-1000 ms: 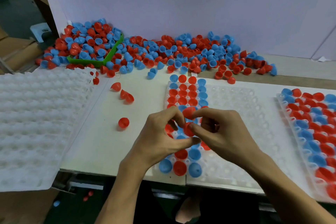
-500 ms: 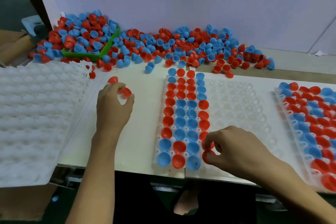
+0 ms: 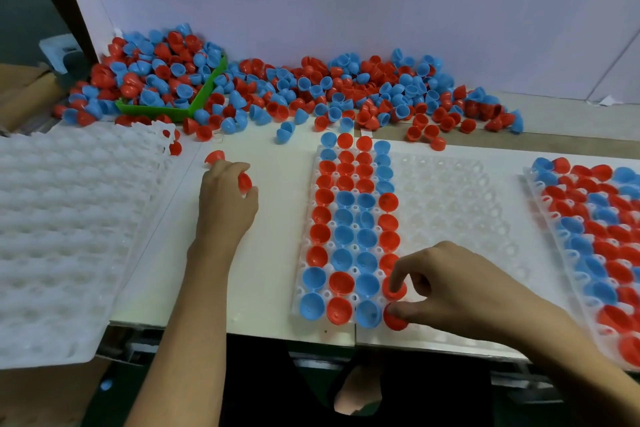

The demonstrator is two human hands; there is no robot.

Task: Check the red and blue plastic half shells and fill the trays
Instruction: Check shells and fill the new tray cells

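Note:
A clear tray (image 3: 450,198) lies in the middle of the white table, its four left columns filled with red and blue half shells. My right hand (image 3: 450,284) is at the tray's near end, fingertips pinching a red shell (image 3: 394,289) in the fourth column; another red shell (image 3: 393,319) sits just below, under my thumb. My left hand (image 3: 225,201) lies on the table left of the tray, fingers curled round a red shell (image 3: 244,182). A second loose red shell (image 3: 214,157) lies just beyond it.
A big pile of red and blue shells (image 3: 311,90) runs along the back wall, spilling over a green bin (image 3: 207,90). Stacked white trays (image 3: 69,218) lie at the left. A filled tray (image 3: 595,236) lies at the right edge.
My hands split from the middle: the left went to the loose red shells on the table and closed on one, the right dropped to the tray's near end with red shells.

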